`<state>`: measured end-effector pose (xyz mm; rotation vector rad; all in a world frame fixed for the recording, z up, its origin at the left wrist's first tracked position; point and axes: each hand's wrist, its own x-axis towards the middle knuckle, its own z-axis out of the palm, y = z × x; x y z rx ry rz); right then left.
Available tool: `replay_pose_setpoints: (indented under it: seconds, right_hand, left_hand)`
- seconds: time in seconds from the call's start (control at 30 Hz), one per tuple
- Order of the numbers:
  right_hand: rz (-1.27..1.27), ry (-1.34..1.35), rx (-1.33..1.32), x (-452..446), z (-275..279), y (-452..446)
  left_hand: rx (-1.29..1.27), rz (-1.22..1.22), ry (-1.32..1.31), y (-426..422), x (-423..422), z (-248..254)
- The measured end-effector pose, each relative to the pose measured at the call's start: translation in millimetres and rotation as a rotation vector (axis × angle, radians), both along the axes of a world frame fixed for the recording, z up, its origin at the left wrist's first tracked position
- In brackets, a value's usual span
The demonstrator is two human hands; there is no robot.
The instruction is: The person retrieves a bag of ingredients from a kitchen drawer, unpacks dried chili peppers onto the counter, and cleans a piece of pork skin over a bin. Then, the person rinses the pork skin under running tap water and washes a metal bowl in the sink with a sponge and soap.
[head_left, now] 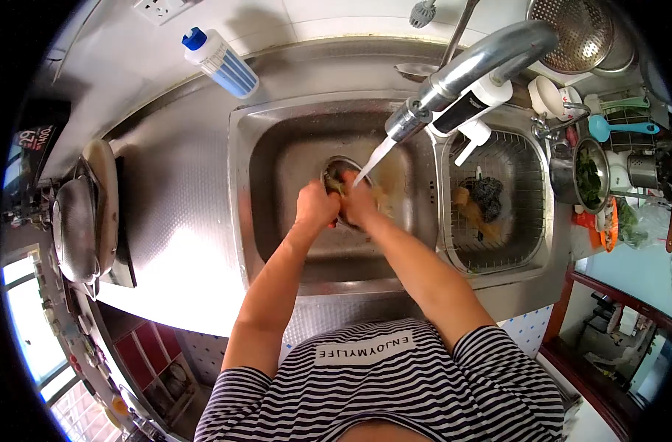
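In the large sink basin (277, 243) stands a small metal bowl (341, 163), with both hands at it. My left hand (317, 204) is closed at the bowl's left side, its fingers curled round something greenish with red bits, too covered to name. My right hand (359, 200) reaches in from the right and is smeared by motion, so its fingers do not show clearly. Water (376, 156) from the metal faucet (454, 81) runs down onto or beside my right hand. What lies inside the bowl is mostly hidden.
A wire basket (524, 250) in the smaller basin holds a dark scrubber (488, 197). To the right, a metal pot (600, 177) contains green leaves. A white bottle with a blue cap (222, 65) stands behind the sink; a wok-like pan (78, 228) leans at far left.
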<state>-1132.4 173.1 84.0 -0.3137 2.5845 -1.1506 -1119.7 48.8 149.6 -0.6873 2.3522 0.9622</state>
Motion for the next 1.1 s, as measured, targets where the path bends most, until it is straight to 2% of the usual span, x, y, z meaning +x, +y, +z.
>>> replay_pose_setpoints:
  seconds: [0.03,0.07,0.1,0.13,0.17,0.2,0.27,0.3,0.33,0.4,0.43,0.47,0.53,0.6,0.67,0.7,0.8,0.83,0.87,0.93,1.0,1.03,1.07,1.1]
  right_hand:
    - [0.121,-0.05,-0.086,6.1,2.0,-3.9]
    - [0.122,-0.053,-0.088,10.2,2.0,1.4]
    - [0.28,-0.117,-0.141,13.2,-1.6,13.3]
    - [0.436,-0.182,-0.194,16.9,0.2,23.9]
    - [0.458,0.041,0.038,21.5,1.9,34.1]
    - [0.461,0.035,0.04,16.6,-4.4,36.5]
    - [0.327,0.226,0.277,-5.6,-23.9,38.2]
    - [0.22,0.044,0.26,-7.7,-23.0,25.2]
    - [0.226,0.043,0.26,-3.2,-29.5,16.2]
    - [0.254,-0.023,-0.027,9.9,-31.4,4.2]
    - [0.237,-0.012,-0.324,20.2,-25.8,8.3]
    - [0.237,-0.011,-0.324,16.4,-21.7,17.7]
    - [0.61,0.12,0.192,3.6,-10.6,44.2]
    - [0.499,-0.025,0.13,-4.2,-88.1,43.3]
    - [0.127,0.129,0.031,-7.0,-25.1,21.4]
    - [0.059,0.019,-0.02,1.2,-25.5,7.8]
    - [0.449,-0.124,-0.296,14.8,-9.6,29.4]
    - [0.45,-0.125,-0.296,9.2,-19.5,38.2]
    - [0.473,-0.006,-0.069,-1.8,-31.7,46.2]
    - [0.487,0.111,0.163,-6.7,-22.5,45.5]
    - [0.063,0.156,0.021,-5.5,-11.7,20.6]
    - [0.07,-0.062,0.047,-5.6,-18.4,7.1]
    - [0.146,-0.097,-0.166,7.3,-22.6,2.0]
    - [0.221,-0.126,-0.191,16.1,-20.7,6.6]
  left_hand:
    - [-0.071,-0.05,0.154,-10.8,6.1,-22.6]
    - [-0.139,-0.1,0.306,-16.9,11.4,-35.2]
    - [0.26,0.229,0.111,-15.0,9.5,-2.7]
    - [0.26,0.228,0.108,-18.1,14.0,-8.8]
    - [0.287,0.22,0.076,-22.3,19.0,-20.6]
    - [0.317,0.215,0.042,-23.5,23.9,-27.5]
    - [0.304,0.246,-0.023,-9.8,22.3,-19.1]
    - [0.35,0.218,-0.014,-4.8,23.4,-23.6]
    - [0.392,0.189,-0.007,0.1,24.2,-21.2]
    - [0.45,0.253,-0.008,1.2,20.4,-16.0]
    - [0.391,0.297,0.041,-3.0,19.5,-14.1]
    - [0.331,0.34,0.09,-7.8,19.1,-13.4]
    - [0.328,0.295,0.096,-11.9,22.5,-14.4]
    - [0.396,0.249,0.035,-6.5,23.4,-13.4]
    - [0.397,0.261,0.033,-0.6,20.5,-18.7]
    - [0.396,0.275,0.02,3.9,20.2,-13.4]
    - [0.368,0.334,0.036,0.3,22.0,-6.9]
    - [0.364,0.306,0.073,-8.1,24.9,-17.2]
    - [0.362,0.278,0.11,-12.8,27.5,-27.9]
    - [0.375,0.257,0.067,-2.0,25.3,-18.6]
    - [0.551,0.301,0.079,6.6,25.0,-30.4]
    - [0.515,0.343,0.104,11.1,24.8,-32.7]
    - [0.514,0.342,0.104,8.5,24.4,-34.0]
    - [0.49,0.409,0.102,3.4,22.1,-31.0]
